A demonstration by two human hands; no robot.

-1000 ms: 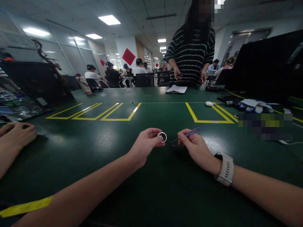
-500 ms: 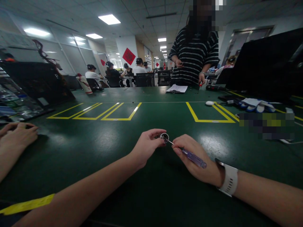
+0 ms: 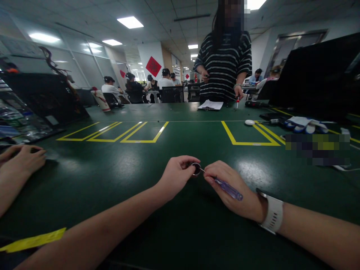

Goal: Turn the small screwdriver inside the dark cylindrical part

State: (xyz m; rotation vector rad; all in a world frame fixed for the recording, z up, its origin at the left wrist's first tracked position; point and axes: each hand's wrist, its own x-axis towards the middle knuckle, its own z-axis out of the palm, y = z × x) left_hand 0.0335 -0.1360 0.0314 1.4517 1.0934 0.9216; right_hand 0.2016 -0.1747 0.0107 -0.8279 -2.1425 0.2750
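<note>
Between the thumb and fingers of my left hand [image 3: 178, 174] is a small round ring-like part [image 3: 197, 169] with a pale rim and a dark inside; its exact kind is too small to make out. My right hand [image 3: 225, 185] grips a screwdriver [image 3: 229, 189] with a clear purple handle. The handle points back toward my wrist, while the thin metal shaft reaches left to the round part. Whether the tip sits inside the part or only touches its rim I cannot tell. Both hands are above the green table [image 3: 135, 195].
A co-worker's hand [image 3: 24, 161] rests at the left. Across the table stands a person in a striped shirt [image 3: 225, 67], holding a red screwdriver [image 3: 237, 100]. Yellow tape outlines [image 3: 137, 141], a clipboard [image 3: 210, 105], a white mouse [image 3: 249, 122] and gloves [image 3: 306, 124] lie farther back.
The round part has turned in my left hand, so less of its inside shows. My right hand and the screwdriver have shifted slightly left. The person opposite has moved a little left.
</note>
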